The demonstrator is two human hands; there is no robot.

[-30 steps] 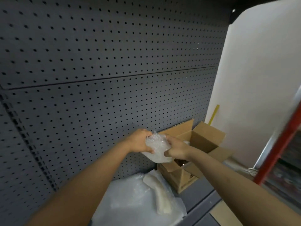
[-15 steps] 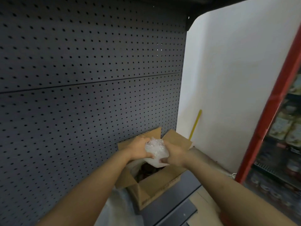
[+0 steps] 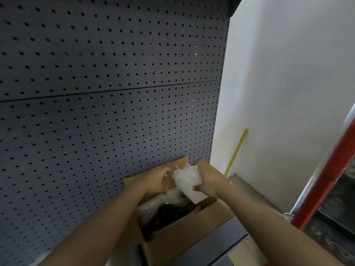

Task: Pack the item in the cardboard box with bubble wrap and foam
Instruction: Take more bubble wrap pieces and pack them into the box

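Head view: my right hand (image 3: 208, 182) grasps the bubble wrap bundle (image 3: 189, 182), left hand (image 3: 158, 180) curled beside it, so I should lower it gently into the cardboard box (image 3: 184, 235).

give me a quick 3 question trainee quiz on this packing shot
1. True or false: the cardboard box has its flaps shut.
2. Which hand has its grip on the bubble-wrapped bundle? A) left hand only B) right hand only C) neither
3. Fill in: the bundle is held ____ the open box.

Key
1. False: flaps stand open.
2. B: the right hand holds it; the left hand sits just beside it, open.
3. above
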